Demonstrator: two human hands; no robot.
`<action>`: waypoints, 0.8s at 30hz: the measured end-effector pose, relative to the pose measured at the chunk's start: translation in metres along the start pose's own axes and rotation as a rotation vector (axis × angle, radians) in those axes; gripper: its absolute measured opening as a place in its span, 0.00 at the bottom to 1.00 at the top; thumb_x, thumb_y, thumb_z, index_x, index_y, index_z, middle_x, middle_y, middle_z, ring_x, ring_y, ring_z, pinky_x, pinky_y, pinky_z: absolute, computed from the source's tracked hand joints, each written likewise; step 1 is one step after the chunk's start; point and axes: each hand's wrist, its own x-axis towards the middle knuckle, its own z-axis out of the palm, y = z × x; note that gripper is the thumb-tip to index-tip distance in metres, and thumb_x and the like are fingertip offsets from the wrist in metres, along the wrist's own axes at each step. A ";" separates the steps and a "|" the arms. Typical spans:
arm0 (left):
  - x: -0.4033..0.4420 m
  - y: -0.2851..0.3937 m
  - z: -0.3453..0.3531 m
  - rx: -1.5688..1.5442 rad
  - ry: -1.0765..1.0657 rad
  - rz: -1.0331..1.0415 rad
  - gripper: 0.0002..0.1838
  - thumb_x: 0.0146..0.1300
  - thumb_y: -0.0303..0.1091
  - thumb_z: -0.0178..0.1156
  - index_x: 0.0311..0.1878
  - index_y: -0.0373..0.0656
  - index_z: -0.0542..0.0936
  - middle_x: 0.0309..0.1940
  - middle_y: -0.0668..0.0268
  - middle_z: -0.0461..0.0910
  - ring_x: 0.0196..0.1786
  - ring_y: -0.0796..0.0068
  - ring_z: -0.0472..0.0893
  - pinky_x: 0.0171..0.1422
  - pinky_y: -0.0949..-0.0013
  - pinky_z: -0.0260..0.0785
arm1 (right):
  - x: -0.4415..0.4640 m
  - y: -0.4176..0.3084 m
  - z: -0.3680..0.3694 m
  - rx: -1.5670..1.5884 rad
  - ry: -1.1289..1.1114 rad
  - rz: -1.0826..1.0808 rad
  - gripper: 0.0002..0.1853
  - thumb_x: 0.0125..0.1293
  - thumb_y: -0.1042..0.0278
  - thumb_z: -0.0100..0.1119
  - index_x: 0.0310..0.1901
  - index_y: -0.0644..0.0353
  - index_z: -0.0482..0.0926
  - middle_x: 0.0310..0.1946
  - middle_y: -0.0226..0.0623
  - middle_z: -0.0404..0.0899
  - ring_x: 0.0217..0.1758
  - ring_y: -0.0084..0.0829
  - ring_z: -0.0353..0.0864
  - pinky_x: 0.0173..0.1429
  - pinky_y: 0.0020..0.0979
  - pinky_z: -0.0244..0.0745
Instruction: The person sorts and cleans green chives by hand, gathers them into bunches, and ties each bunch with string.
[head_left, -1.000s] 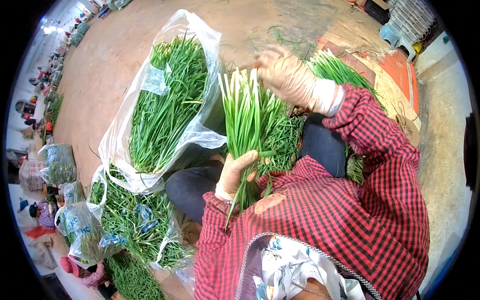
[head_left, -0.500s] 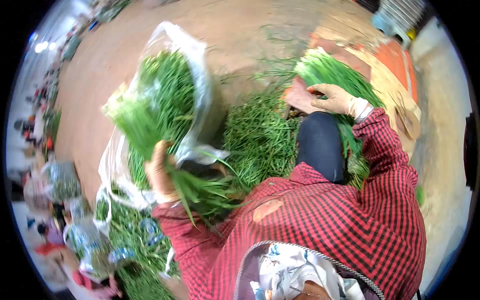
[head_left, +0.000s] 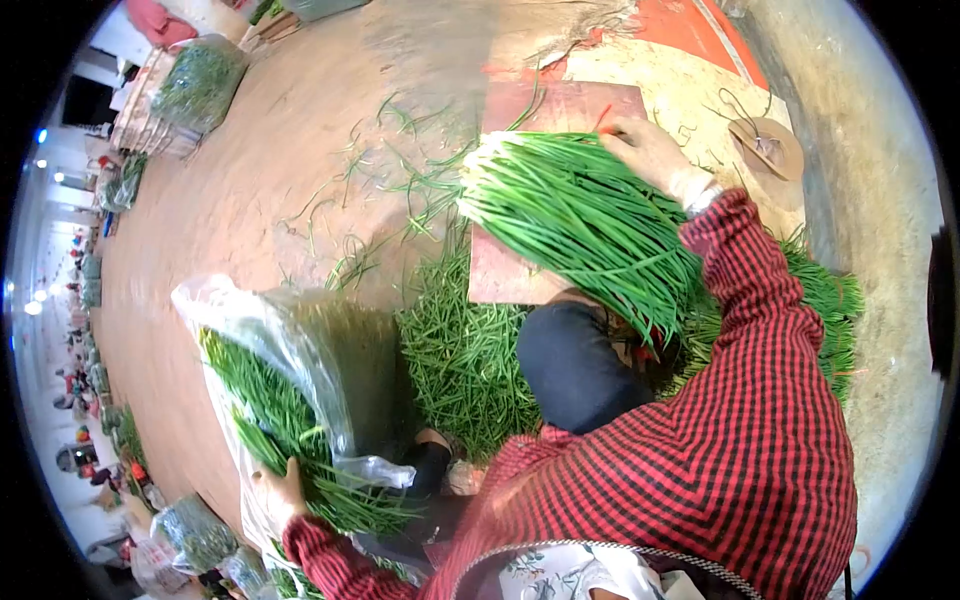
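At the lower left, my left hand (head_left: 283, 493) rests at the edge of green stalks (head_left: 265, 395) in a clear plastic bag (head_left: 345, 355); its thumb is raised, and whether its fingers grip any stalks is hidden. Toward the upper right, my right hand (head_left: 645, 155), gloved, is at the upper edge of a large bundle of green stalks (head_left: 590, 215) with pale ends pointing left. That bundle lies on a reddish-brown board (head_left: 500, 275). Something thin and red shows at the right fingertips, which are curled together.
Loose greens (head_left: 465, 350) form a pile between the bag and my knee (head_left: 575, 365). Another bundle (head_left: 830, 310) lies at the right by the wall. A round brown object (head_left: 768, 148) sits on the cardboard. Filled bags (head_left: 195, 535) stand at the lower left.
The view has turned rightward. My left hand has carried its small bunch from in front of me to the bag. My right hand has moved from that bunch to the large bundle, now on the board.
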 end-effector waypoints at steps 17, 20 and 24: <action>-0.106 0.439 -0.016 -1.482 -0.608 0.914 0.42 0.68 0.48 0.59 0.71 0.27 0.54 0.65 0.46 0.68 0.66 0.58 0.69 0.70 0.64 0.59 | 0.054 -0.030 0.057 0.142 -0.532 -0.109 0.45 0.68 0.29 0.40 0.64 0.72 0.66 0.60 0.58 0.72 0.63 0.48 0.73 0.66 0.38 0.67; -0.122 0.453 -0.005 -1.190 -0.243 0.897 0.40 0.69 0.44 0.57 0.70 0.22 0.52 0.65 0.38 0.64 0.69 0.46 0.65 0.73 0.60 0.55 | 0.023 -0.052 0.089 -0.169 -0.263 -0.078 0.46 0.66 0.33 0.48 0.65 0.76 0.63 0.60 0.60 0.70 0.61 0.52 0.74 0.64 0.40 0.70; -0.116 0.459 0.014 -1.250 -0.143 0.912 0.40 0.68 0.44 0.58 0.70 0.25 0.54 0.64 0.43 0.66 0.64 0.52 0.68 0.67 0.61 0.60 | 0.017 -0.049 0.105 -0.133 -0.151 -0.058 0.47 0.65 0.31 0.45 0.62 0.79 0.65 0.52 0.62 0.75 0.59 0.52 0.75 0.64 0.43 0.68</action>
